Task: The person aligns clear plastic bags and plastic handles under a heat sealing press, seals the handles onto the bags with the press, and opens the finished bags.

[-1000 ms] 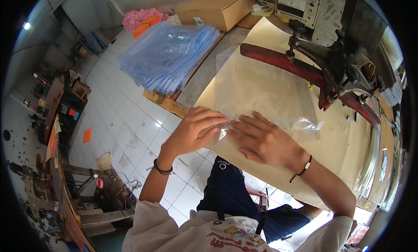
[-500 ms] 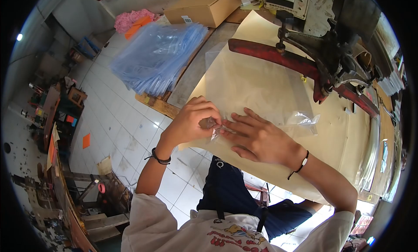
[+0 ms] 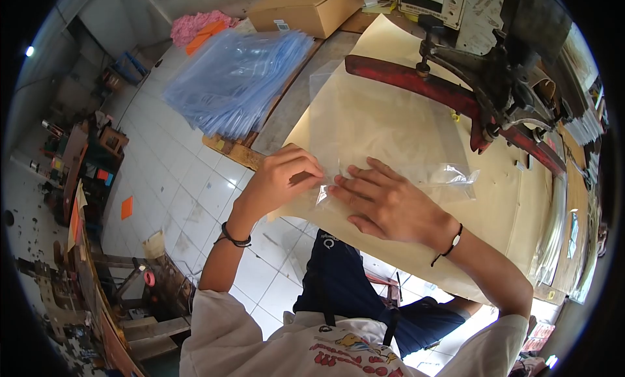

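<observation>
A clear plastic sheet (image 3: 384, 129) lies over the tan work surface (image 3: 508, 195), its near edge folded up and creased, with shiny wrinkled plastic at both near corners. My left hand (image 3: 280, 178) is closed at the near left corner, thumb and fingertips pinching the plastic; the exact grip is partly hidden by the fingers. Just to its right, my right hand (image 3: 397, 204) rests flat on the folded edge, fingers spread and holding nothing. Above the far part of the sheet extends a red machine bar (image 3: 416, 87), apart from both hands.
Blue-tinted clear plastic sheets (image 3: 234, 81) are stacked at the table's left. Behind them stands a cardboard box (image 3: 306, 11). The dark metal machine arm (image 3: 482, 71) occupies the back right. White floor tiles (image 3: 195, 188) show beyond the table's left edge.
My left hand has shifted slightly left, its thumb and fingers now closer together at the corner. My right hand stays nearly in place on the plastic.
</observation>
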A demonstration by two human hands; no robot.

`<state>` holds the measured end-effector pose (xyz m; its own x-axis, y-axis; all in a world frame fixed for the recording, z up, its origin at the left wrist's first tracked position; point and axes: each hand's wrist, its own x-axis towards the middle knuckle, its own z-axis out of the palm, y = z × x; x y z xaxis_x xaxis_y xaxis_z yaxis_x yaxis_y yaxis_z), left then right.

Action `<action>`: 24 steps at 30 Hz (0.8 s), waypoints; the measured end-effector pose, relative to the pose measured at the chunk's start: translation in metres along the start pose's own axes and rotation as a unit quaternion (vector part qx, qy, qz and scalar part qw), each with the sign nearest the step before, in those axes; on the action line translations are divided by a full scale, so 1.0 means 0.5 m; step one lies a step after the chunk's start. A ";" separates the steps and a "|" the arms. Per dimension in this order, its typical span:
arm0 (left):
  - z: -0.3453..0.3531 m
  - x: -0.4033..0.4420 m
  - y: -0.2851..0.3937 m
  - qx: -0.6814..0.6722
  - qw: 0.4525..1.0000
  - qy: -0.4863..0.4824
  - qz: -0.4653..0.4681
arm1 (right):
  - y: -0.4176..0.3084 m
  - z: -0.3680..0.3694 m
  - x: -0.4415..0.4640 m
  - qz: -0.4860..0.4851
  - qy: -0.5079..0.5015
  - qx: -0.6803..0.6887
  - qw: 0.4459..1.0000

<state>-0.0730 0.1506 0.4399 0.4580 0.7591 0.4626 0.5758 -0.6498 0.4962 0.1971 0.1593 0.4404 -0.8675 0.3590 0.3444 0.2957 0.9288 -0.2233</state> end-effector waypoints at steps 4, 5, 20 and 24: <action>0.009 0.011 -0.011 -0.028 0.999 -0.016 -0.015 | 0.008 0.014 -0.004 -0.008 0.019 -0.010 1.000; 0.010 0.013 -0.008 -0.031 0.999 -0.021 -0.027 | 0.009 0.015 -0.004 -0.009 0.019 -0.007 1.000; -0.023 -0.015 0.006 0.018 0.989 0.054 -0.138 | 0.003 0.002 0.003 -0.011 0.002 -0.020 1.000; -0.004 -0.044 0.069 0.109 0.992 -0.012 0.066 | 0.003 0.011 0.002 -0.005 0.002 -0.034 0.999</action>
<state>-0.0644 0.1116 0.4482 0.5536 0.6709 0.4934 0.6416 -0.7213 0.2610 0.1946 0.1607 0.4352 -0.8685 0.3505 0.3505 0.3145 0.9362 -0.1567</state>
